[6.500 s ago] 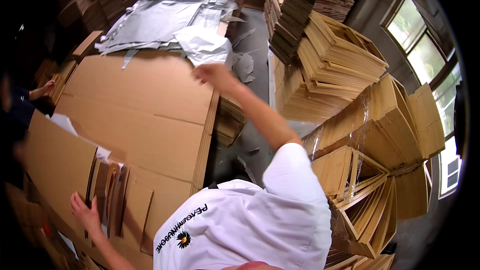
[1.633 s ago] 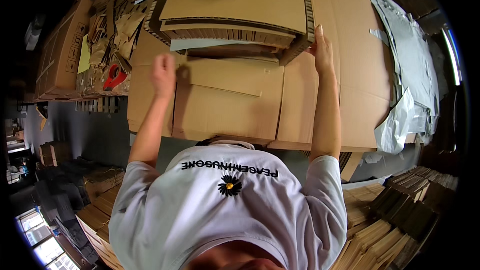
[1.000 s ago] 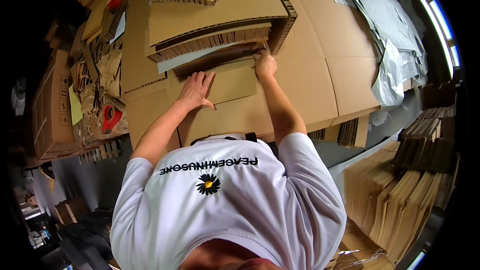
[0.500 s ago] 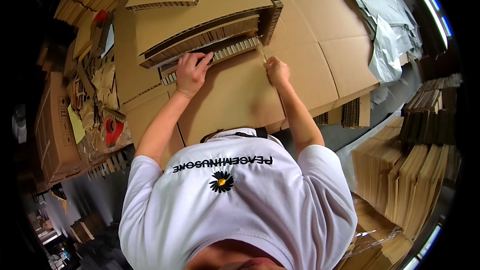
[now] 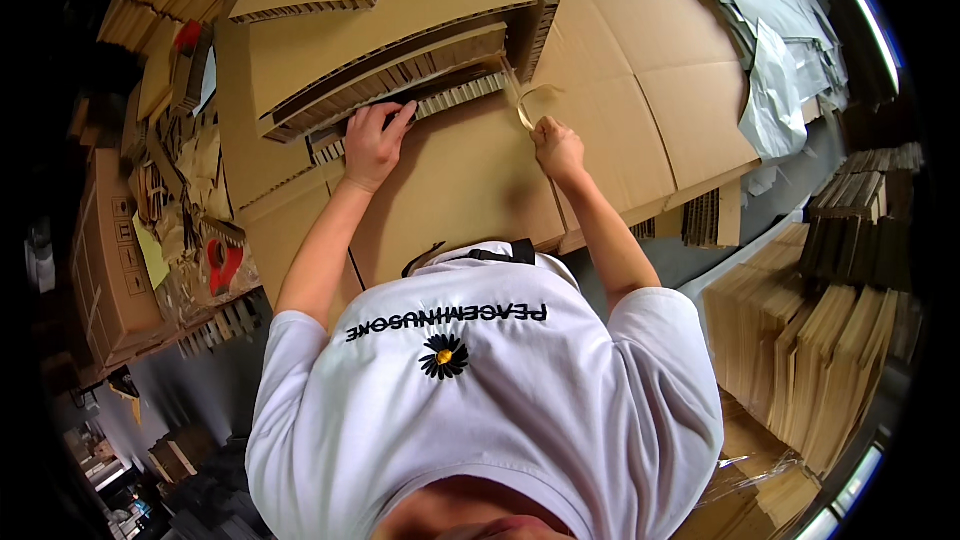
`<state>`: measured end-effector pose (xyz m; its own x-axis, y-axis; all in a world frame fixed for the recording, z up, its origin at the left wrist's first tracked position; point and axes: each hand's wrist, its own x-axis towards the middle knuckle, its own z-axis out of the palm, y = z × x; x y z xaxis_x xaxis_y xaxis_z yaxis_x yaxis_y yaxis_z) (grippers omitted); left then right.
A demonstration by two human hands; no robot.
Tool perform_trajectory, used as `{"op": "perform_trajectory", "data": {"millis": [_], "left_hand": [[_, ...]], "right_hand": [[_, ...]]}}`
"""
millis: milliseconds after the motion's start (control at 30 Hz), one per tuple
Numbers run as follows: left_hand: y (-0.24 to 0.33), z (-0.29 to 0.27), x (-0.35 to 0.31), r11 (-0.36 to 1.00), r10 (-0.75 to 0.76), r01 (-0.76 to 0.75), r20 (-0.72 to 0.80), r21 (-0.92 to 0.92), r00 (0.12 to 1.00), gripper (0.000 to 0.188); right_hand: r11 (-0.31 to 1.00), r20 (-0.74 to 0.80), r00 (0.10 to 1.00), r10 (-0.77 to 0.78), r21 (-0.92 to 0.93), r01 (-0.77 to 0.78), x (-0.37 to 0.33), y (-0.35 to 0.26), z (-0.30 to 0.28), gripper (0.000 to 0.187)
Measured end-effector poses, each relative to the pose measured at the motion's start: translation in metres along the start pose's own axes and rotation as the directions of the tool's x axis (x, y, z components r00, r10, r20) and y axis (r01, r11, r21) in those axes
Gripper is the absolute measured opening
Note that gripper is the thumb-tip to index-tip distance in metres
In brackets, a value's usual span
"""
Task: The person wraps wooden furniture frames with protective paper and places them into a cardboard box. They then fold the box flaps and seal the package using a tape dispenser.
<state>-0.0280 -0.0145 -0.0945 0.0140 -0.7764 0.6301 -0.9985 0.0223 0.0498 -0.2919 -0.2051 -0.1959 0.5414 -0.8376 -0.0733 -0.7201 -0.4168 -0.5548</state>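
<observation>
A long honeycomb cardboard strip (image 5: 460, 98) lies across the front of a raised cardboard piece, its fluted edge showing. My left hand (image 5: 373, 148) grips this strip near its left part, fingers bent over it; something dark shows by the fingertips. My right hand (image 5: 558, 150) is closed in a pinch on a thin pale strip (image 5: 524, 112), just right of the honeycomb strip's right end. That pale strip curls in a loop up toward the corner, with a loose end bending right. What the left fingers cover is hidden.
Beneath everything lies a large flat cardboard sheet (image 5: 620, 120) with creases. Honeycomb boards (image 5: 400, 20) are stacked behind my hands. Grey sheeting (image 5: 775, 60) sits at the far right, stacked cardboard (image 5: 790, 340) at the lower right. Left are a red tape dispenser (image 5: 224, 265) and scraps.
The thin pale strip was straight between the corner and my right hand; now it is slack and curled. My left hand stays on the honeycomb strip. The view has shifted slightly.
</observation>
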Motion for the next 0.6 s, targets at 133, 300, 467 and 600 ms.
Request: {"op": "perform_trajectory", "data": {"millis": [133,300,467,600], "left_hand": [[-0.004,0.012,-0.013,0.996,-0.067,0.066,0.027,0.053,0.997,0.036],[-0.008,0.015,-0.015,0.990,-0.077,0.072,0.038,0.119,0.996,0.036],[0.004,0.014,0.001,0.963,0.000,-0.004,0.016,0.270,1.000,0.031],[0.006,0.022,-0.003,0.956,-0.088,0.083,0.006,0.282,0.996,0.028]], "right_hand": [[1.000,-0.004,1.000,0.022,0.013,-0.022,-0.001,-0.008,-0.003,0.013],[0.984,-0.096,0.995,-0.014,0.178,0.031,-0.001,-0.014,-0.006,0.014],[0.899,-0.214,0.974,-0.081,0.406,0.163,0.006,-0.059,-0.073,0.009],[0.679,-0.086,0.996,-0.021,0.731,0.077,0.010,-0.113,-0.120,0.008]]}}
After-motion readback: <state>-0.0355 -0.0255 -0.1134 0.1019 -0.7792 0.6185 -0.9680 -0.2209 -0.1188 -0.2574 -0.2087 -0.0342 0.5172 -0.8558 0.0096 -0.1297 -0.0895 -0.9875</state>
